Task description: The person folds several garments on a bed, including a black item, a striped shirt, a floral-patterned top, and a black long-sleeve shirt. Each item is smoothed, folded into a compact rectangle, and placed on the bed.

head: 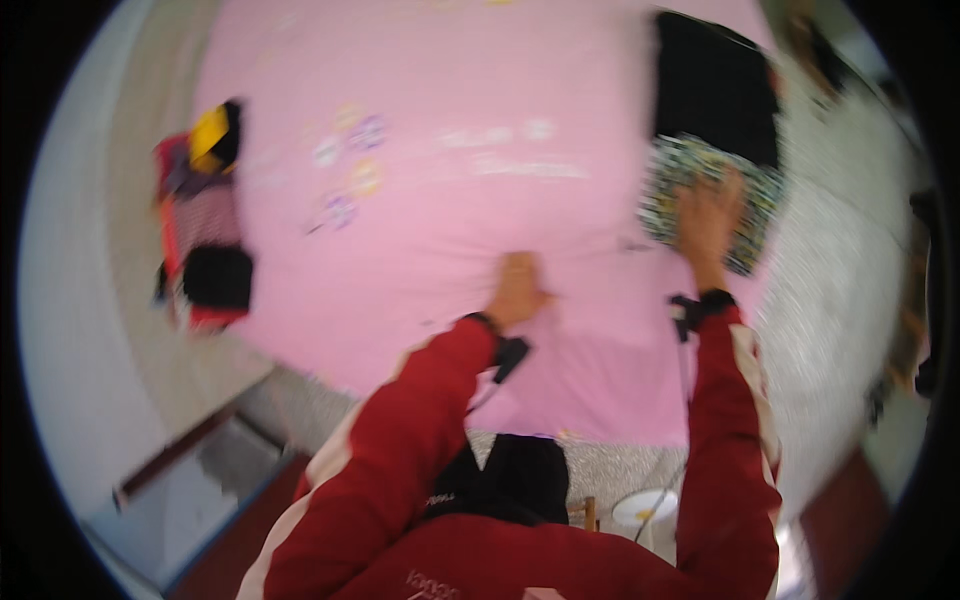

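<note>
My left hand (517,290) presses on the pink bed sheet (420,247), near its middle front, and creases fan out from it. It is blurred, and its fingers look bunched. On the right, my right hand (709,214) lies with fingers spread on a folded patterned cloth (759,202) in green, white and black. Just beyond that cloth, and touching it, is a folded black garment (712,90). Both cloths rest along the right edge of the sheet. Neither hand appears to grip anything.
At the left edge stands a pile of folded clothes (210,217) in red, black, yellow and purple. A white round item (643,508) sits low by my right arm. Dark straps with small devices and cables circle both wrists. Speckled floor (814,300) shows at the right.
</note>
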A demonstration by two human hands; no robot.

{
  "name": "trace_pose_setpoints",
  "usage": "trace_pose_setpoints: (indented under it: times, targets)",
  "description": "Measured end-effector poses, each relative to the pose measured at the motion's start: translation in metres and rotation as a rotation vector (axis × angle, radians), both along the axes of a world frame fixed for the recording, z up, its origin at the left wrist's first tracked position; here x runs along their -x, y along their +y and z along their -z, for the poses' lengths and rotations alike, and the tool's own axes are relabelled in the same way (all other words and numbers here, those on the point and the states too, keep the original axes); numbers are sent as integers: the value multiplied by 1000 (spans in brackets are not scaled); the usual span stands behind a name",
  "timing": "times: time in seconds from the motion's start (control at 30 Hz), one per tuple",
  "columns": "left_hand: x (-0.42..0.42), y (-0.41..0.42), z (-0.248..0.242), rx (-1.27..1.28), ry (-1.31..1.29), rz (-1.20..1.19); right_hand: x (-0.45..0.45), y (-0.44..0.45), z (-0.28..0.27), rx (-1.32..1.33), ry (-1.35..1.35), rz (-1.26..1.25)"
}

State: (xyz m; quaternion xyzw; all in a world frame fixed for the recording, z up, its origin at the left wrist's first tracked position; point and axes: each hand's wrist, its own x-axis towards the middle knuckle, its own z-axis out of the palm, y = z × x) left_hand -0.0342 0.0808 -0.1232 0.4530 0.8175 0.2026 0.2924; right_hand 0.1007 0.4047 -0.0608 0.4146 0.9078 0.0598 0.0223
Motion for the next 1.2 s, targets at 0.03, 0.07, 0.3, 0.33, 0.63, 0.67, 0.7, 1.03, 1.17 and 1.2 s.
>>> trace_pose_setpoints:
  times: [0.03,0.07,0.3,0.33,0.63,0.67,0.7,1.03,1.17,1.2]
  targets:
    - [-1,-2,0,-16,98,30,2,0,10,27,58,38]
    - [-1,-4,-1,-131,153,-2,6,1,21,-50,160,-17]
    - [-11,0,-16,160,-192,-203,-13,19,29,-17,-60,41]
    - [-7,-2,-16,94,-220,-224,-12,21,23,49,-78,59]
    - [45,-134,-50,-406,-424,-186,-86,-223,-14,229,46,-84]
    - [65,-163,-55,-514,-329,-217,-103,-267,-23,324,-10,-55]
    - [98,-198,-58,-388,-312,-146,-120,-307,-33,425,69,-53]
    - [434,-545,-194,220,802,-751,-180,-477,-103,664,201,341]
    - [477,-597,-248,166,934,-800,-128,-510,-114,616,218,273]
    - [480,-604,-253,150,925,-781,-113,-518,-119,665,344,245]
